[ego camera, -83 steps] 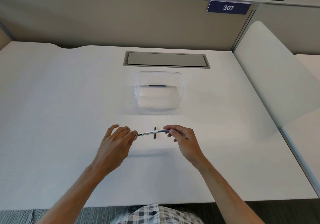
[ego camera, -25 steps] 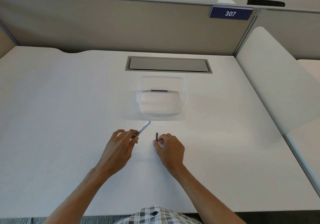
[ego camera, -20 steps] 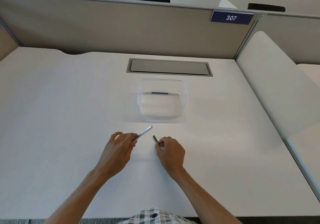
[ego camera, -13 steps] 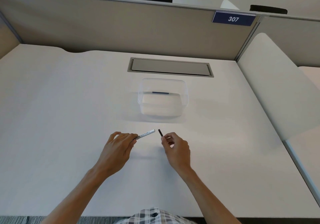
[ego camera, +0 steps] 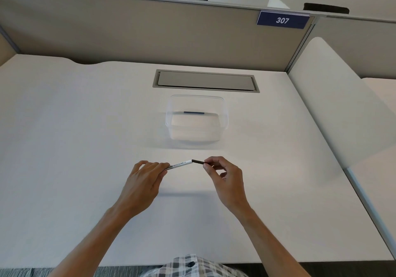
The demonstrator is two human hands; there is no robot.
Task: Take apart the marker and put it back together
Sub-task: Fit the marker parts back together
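Note:
My left hand [ego camera: 144, 184] pinches the white whiteboard marker body [ego camera: 179, 164] by its left end and holds it a little above the white desk [ego camera: 64, 148], its free end pointing right and slightly up. My right hand [ego camera: 225, 177] pinches a short dark marker piece [ego camera: 197, 162] between thumb and fingers. The left tip of that piece meets the open right end of the marker body. Both hands hover in front of me, in the near middle of the desk.
A clear plastic tub [ego camera: 196, 119] stands just beyond the hands, with a blue-and-white pen [ego camera: 194, 112] lying inside it. A grey cable hatch [ego camera: 205, 81] lies further back. Beige partition walls bound the desk, and a white divider [ego camera: 334, 113] slopes along the right.
My right hand picked the dark piece up off the desk and carried it left to the marker's end. My left hand swung the marker body from a diagonal to nearly level.

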